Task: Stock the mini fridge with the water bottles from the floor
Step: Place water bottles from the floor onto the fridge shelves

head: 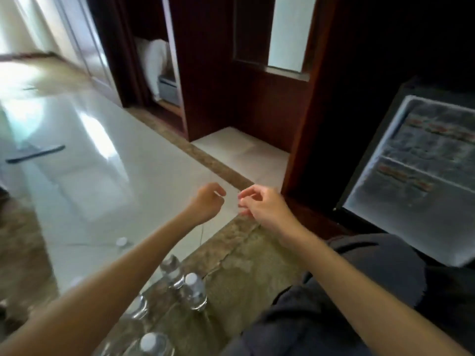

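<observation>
Several clear water bottles with white caps stand on the floor below my arms: one [171,272], another [195,291] beside it, and a third [151,343] at the bottom edge. My left hand [207,202] and my right hand [262,205] hover side by side above the floor, fingers loosely curled, holding nothing. The mini fridge [401,104] sits in a dark wooden cabinet at the right. Its open door [411,176] shows a white inner lining with blurred printed panels. The fridge interior is dark and hidden.
Glossy white floor tiles [102,163] spread to the left, crossed by a brown marble strip [210,160]. A dark flat object [36,154] lies on the floor at far left. A wooden wardrobe [205,73] with a white pillow [156,62] stands behind. My knee [359,291] is at lower right.
</observation>
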Demonstrator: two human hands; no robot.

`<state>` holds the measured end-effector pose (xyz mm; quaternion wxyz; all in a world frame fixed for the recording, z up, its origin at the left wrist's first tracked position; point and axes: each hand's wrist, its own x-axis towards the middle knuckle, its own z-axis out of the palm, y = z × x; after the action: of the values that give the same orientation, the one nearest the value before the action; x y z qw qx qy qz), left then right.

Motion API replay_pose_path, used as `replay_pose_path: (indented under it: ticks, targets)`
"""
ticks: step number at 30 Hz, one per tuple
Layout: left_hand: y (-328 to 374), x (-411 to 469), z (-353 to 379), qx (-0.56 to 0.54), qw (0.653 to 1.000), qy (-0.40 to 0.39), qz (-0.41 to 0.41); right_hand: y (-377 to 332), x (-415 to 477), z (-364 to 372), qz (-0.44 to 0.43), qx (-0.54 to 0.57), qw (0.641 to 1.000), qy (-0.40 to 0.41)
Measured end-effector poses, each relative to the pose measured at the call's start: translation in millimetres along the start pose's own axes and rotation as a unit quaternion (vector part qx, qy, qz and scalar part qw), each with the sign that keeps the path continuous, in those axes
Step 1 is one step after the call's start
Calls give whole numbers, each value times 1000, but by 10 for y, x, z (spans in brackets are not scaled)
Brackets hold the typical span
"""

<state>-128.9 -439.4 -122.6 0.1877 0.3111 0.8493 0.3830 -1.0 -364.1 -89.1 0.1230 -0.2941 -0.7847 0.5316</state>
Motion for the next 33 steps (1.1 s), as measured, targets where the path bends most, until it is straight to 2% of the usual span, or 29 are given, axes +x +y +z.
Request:
replay_pose_path:
  ticks: [3,8,11,15,18,26,30,33]
  targets:
    - [-594,-363,-144,18,999,2,-42,189,-199,612,33,18,996,-78]
    - [-1362,-929,-131,55,987,-6,-152,605,-280,1307,92,-6,987,-131]
    - [-1728,-1191,39,90,977,-39,-191,846,-365,1651,123,-36,976,-177]
    - [-2165,-1358,290,214,939,-114,-244,1100,-467,1887,120,-172,940,-269]
    - [-2318,-1418,427,234,918,-152,-283,1188,-468,1911,121,-248,914,-297]
    - [-2227,-1463,593,228,934,-123,-246,1216,-456,1851,102,-315,890,-314]
    - [-1933,-1452,387,210,959,-70,-178,1157,-438,1689,73,-345,880,-318]
    - [-1586,-1331,165,157,980,-27,-117,1019,-400,1455,53,-348,875,-332]
